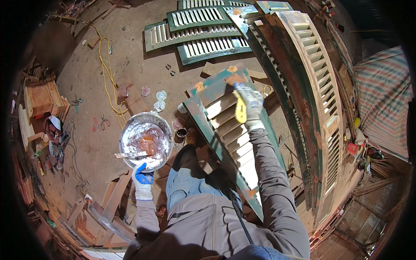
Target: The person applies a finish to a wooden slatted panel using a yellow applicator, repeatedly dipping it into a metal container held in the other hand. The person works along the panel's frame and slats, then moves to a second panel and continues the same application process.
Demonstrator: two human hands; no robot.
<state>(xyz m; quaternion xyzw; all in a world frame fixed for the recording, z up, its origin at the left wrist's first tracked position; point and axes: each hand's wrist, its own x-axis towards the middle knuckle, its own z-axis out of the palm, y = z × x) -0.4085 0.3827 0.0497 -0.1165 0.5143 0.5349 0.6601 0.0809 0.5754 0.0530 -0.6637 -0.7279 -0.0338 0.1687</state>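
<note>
From where I stand, the person works over a louvred shutter [200,116], its green frame worn and blotched with orange-brown patches, which lies slantwise in front of their legs, toward their right. Their right hand [252,103], in a pale glove, has its fingers wrapped round a scraper [241,109] with a yellow handle, near the shutter's far end; the tip of the tool is too blurred for me to say whether it touches the wood. Their left hand [143,180], in a white and blue glove, grips the near edge of a round metal bowl [168,130], holding it off to the left of the shutter. Inside the bowl there is white and reddish-brown paste [147,141] (the white is smeared well up the sides), and a flat blade [130,154] lies across its left part, one end jutting past the rim.

Beyond, several more green shutters [201,17] lie overlapping on the floor [95,151], and a row of long shutters [318,65] stands along the right. A yellow cable [103,60] snakes over the floor on the left, near some red-handled pliers [105,122].
</note>
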